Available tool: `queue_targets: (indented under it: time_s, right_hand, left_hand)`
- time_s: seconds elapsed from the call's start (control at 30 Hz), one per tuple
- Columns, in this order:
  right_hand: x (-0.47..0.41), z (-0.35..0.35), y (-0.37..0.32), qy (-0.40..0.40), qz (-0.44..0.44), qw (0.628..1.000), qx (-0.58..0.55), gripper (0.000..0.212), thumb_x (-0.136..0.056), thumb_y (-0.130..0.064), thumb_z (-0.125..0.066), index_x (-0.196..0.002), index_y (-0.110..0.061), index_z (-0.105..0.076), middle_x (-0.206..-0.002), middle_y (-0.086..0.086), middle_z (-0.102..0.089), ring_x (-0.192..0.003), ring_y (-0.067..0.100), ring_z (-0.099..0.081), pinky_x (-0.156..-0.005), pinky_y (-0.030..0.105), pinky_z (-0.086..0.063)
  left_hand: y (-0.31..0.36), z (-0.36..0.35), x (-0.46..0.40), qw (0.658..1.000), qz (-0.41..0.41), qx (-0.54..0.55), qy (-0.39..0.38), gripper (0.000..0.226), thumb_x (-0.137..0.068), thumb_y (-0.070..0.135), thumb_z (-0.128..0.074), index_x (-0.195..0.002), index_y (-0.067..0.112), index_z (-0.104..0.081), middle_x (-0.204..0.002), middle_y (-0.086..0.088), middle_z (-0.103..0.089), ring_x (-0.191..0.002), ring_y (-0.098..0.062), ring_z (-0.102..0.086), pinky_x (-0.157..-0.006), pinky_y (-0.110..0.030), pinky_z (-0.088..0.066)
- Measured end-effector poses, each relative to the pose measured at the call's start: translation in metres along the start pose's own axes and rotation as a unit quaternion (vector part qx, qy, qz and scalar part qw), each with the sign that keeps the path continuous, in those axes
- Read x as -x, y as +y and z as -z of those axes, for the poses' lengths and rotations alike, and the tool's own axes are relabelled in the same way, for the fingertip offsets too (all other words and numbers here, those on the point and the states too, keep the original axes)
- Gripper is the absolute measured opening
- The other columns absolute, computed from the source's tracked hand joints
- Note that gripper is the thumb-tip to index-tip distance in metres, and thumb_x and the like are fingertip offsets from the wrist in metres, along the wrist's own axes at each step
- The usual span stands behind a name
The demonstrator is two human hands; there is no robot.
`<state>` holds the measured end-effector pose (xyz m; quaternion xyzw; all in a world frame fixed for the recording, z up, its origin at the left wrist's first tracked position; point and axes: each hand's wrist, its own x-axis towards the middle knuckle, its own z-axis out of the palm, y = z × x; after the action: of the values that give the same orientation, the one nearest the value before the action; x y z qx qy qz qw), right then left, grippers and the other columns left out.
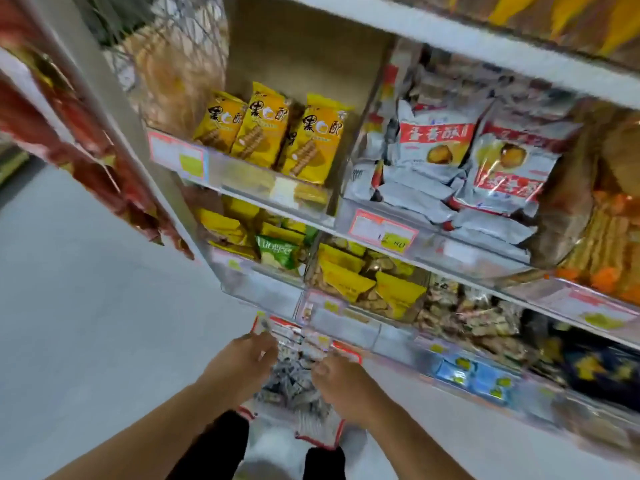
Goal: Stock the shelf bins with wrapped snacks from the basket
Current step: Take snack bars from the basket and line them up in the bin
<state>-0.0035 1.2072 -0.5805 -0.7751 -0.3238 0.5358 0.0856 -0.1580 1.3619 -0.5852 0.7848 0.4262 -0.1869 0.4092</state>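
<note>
Left hand (242, 362): over the near-left part of the basket, back of the hand up, fingers bent down toward the snacks; blur hides the fingertips, so whether it grips anything cannot be told.
Right hand (341, 382): just right of the left hand, a small gap between them, also over the basket; fingers curl downward into the pile, a grip cannot be confirmed.
Basket (320, 433): directly beneath both hands, on the floor against the foot of the shelf; white mesh wall with a red rim.
Snacks (294, 386): small grey-white wrapped pieces heaped in the basket, showing between and below the two hands.
Bins (349, 327): clear-fronted, just above and ahead of the hands, set in rows up the shelf, each with a price tag on its face.
Yellow packs (270, 133): three upright in a bin well above the left hand.
White packs (446, 161): piled loosely in the bin well above the right hand, red-and-yellow print.
Green pack (277, 252): among yellow ones, in a bin above the left hand.
Blue packs (474, 377): in a low bin right of the right hand, at about its level.
Floor (86, 306): pale grey, left of the left hand.
Legs (214, 445): dark trousers below the hands, either side of the basket.
</note>
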Motion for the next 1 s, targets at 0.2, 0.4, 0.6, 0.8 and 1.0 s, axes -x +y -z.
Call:
queue_targets:
  time_s: [0.2,0.4,0.6,0.8,1.0]
  right_hand:
    - [-0.057,-0.065,0.042,-0.015,-0.037,0.999,-0.02,0.02,-0.108,-0.046,-0.04,-0.098,-0.035,-0.052,-0.092,-0.002,-0.057,-0.082,0.02,-0.053,-0.069,0.031,-0.038]
    - [-0.178,-0.145,0.083,0.009,-0.07,0.997,0.012,0.018,-0.104,-0.041,-0.046,-0.102,-0.028,-0.059,-0.109,-0.002,-0.066,-0.102,0.021,-0.064,-0.091,0.04,-0.051]
    - [-0.298,-0.215,0.149,0.046,-0.068,0.996,0.038,0.022,-0.103,-0.046,-0.048,-0.106,-0.025,-0.053,-0.098,-0.002,-0.058,-0.087,0.021,-0.056,-0.074,0.035,-0.043]
    - [-0.345,-0.25,0.174,0.075,0.005,0.994,0.08,0.023,-0.106,-0.043,-0.049,-0.098,-0.023,-0.056,-0.077,-0.001,-0.056,-0.063,0.015,-0.053,-0.056,0.035,-0.041]
    - [-0.343,-0.266,0.189,0.139,-0.014,0.982,0.128,0.019,-0.095,-0.03,-0.051,-0.082,-0.016,-0.051,-0.077,0.006,-0.054,-0.066,0.027,-0.051,-0.056,0.035,-0.034]
  left_hand:
    - [-0.067,-0.069,-0.055,0.999,0.02,0.0,-0.027,0.038,-0.107,0.04,-0.044,-0.135,0.02,-0.061,-0.132,-0.003,-0.064,-0.116,-0.026,-0.064,-0.093,-0.032,-0.052]
    - [-0.166,-0.141,-0.147,0.999,-0.018,-0.043,-0.015,0.03,-0.103,0.038,-0.047,-0.126,0.027,-0.063,-0.129,-0.002,-0.064,-0.121,-0.024,-0.061,-0.094,-0.032,-0.05]
    - [-0.231,-0.221,-0.229,0.997,-0.065,-0.045,0.002,0.036,-0.106,0.037,-0.043,-0.137,0.03,-0.06,-0.137,-0.001,-0.06,-0.118,-0.021,-0.063,-0.093,-0.03,-0.05]
    - [-0.263,-0.289,-0.276,0.99,-0.116,-0.058,0.052,0.029,-0.106,0.041,-0.046,-0.121,0.027,-0.066,-0.119,0.0,-0.069,-0.1,-0.021,-0.069,-0.088,-0.037,-0.055]
    - [-0.254,-0.305,-0.279,0.969,-0.211,-0.097,0.083,0.023,-0.102,0.034,-0.047,-0.098,0.023,-0.067,-0.095,-0.003,-0.067,-0.09,-0.024,-0.065,-0.081,-0.039,-0.053]
